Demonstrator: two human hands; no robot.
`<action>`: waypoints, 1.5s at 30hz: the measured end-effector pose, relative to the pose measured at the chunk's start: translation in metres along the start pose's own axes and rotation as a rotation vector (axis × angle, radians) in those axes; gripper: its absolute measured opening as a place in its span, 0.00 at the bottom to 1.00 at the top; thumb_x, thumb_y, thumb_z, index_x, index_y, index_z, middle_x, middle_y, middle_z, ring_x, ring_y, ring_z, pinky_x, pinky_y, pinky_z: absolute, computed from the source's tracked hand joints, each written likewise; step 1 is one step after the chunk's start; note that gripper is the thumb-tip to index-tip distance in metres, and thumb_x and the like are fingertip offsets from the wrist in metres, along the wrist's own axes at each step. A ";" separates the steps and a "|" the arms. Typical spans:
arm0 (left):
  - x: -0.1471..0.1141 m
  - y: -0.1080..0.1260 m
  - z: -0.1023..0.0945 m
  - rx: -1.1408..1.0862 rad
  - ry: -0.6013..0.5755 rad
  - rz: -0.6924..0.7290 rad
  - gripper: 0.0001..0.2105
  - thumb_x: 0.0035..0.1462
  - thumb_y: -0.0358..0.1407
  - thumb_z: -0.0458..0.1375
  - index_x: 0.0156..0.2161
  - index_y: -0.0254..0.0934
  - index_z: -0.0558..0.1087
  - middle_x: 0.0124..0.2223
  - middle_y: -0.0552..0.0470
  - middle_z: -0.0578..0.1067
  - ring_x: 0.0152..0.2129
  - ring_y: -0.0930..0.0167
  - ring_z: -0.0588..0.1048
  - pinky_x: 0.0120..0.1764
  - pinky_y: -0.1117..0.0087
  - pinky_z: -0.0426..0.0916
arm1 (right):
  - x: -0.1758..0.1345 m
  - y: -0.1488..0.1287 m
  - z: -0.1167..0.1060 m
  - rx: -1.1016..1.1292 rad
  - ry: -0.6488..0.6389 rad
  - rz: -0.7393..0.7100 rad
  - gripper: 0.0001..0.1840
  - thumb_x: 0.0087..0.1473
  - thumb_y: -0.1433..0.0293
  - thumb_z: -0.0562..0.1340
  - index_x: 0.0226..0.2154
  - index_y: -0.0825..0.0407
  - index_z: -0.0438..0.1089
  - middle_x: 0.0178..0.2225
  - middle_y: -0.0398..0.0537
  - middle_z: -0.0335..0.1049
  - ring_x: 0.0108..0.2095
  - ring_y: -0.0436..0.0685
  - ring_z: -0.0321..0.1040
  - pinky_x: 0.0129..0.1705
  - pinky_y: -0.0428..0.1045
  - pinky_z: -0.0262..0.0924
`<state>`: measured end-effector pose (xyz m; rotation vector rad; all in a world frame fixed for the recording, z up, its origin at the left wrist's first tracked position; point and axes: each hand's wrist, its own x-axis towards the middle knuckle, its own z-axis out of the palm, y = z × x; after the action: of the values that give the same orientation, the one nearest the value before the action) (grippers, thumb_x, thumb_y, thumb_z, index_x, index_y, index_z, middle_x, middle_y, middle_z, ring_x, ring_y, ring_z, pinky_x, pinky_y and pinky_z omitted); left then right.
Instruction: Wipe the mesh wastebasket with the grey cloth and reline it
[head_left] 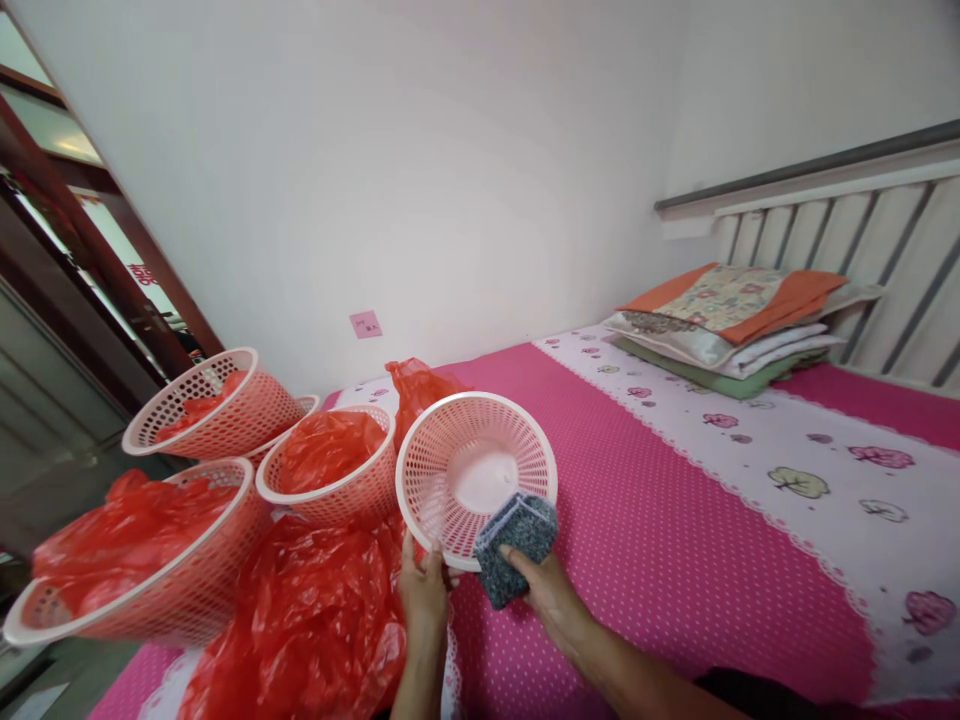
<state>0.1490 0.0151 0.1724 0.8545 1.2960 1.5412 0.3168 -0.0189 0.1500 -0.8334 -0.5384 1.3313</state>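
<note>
A round pink plastic basket [487, 470] with slotted sides is tilted toward me over the bed. My left hand [425, 585] grips its near-left rim, thumb and fingers closed on the edge. In my right hand [536, 580] is a folded dark grey-green cloth [517, 545] with a pale edge, pinched under the thumb. The cloth overlaps the basket's near-right rim; whether it presses on the rim I cannot tell. Most of the right fingers are hidden behind the cloth. A crumpled red plastic bag [315, 620] lies left of my left forearm.
At the left stand several more pink baskets [187, 560] with red plastic bags in them. Another red bag [420, 390] sits behind the held basket. Folded bedding [735, 320] is stacked by the slatted headboard [885, 270]. A pink polka-dot sheet [675, 580] covers the bed against the white wall.
</note>
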 end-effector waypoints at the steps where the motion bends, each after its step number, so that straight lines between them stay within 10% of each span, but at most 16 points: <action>1: 0.001 -0.002 0.000 0.019 -0.016 0.003 0.44 0.52 0.41 0.70 0.71 0.34 0.59 0.24 0.54 0.80 0.14 0.67 0.76 0.20 0.70 0.72 | -0.002 0.001 0.001 0.015 -0.012 0.020 0.31 0.39 0.54 0.80 0.44 0.51 0.78 0.43 0.54 0.84 0.43 0.67 0.81 0.45 0.58 0.75; 13: -0.018 -0.009 0.015 -0.036 -0.002 0.002 0.40 0.58 0.40 0.66 0.72 0.37 0.56 0.26 0.54 0.81 0.17 0.66 0.80 0.20 0.72 0.70 | -0.004 -0.013 0.001 -0.132 -0.044 -0.068 0.31 0.39 0.53 0.79 0.43 0.54 0.80 0.44 0.57 0.84 0.44 0.68 0.80 0.50 0.61 0.73; 27: -0.018 -0.026 0.015 -0.108 -0.122 -0.068 0.37 0.48 0.45 0.73 0.60 0.31 0.70 0.30 0.47 0.84 0.26 0.61 0.85 0.30 0.66 0.78 | 0.019 -0.066 -0.018 -0.386 0.060 -0.292 0.21 0.40 0.53 0.75 0.29 0.52 0.78 0.28 0.51 0.81 0.29 0.62 0.77 0.33 0.55 0.74; 35: 0.000 -0.018 0.000 0.178 0.073 0.075 0.29 0.53 0.40 0.68 0.59 0.32 0.74 0.67 0.30 0.71 0.62 0.53 0.74 0.62 0.57 0.69 | 0.011 -0.070 -0.014 -0.571 0.017 -0.367 0.14 0.44 0.57 0.70 0.27 0.51 0.77 0.28 0.50 0.82 0.30 0.62 0.78 0.33 0.53 0.72; 45: -0.011 -0.037 -0.005 0.312 -0.065 -0.029 0.22 0.55 0.44 0.66 0.50 0.29 0.80 0.60 0.26 0.78 0.61 0.48 0.75 0.64 0.51 0.67 | 0.000 -0.043 -0.010 -0.760 -0.115 -0.421 0.16 0.52 0.58 0.66 0.38 0.52 0.78 0.36 0.54 0.84 0.36 0.65 0.81 0.41 0.56 0.75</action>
<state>0.1555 0.0042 0.1352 1.0665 1.5178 1.2960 0.3506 -0.0225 0.1773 -1.1728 -1.2791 0.7726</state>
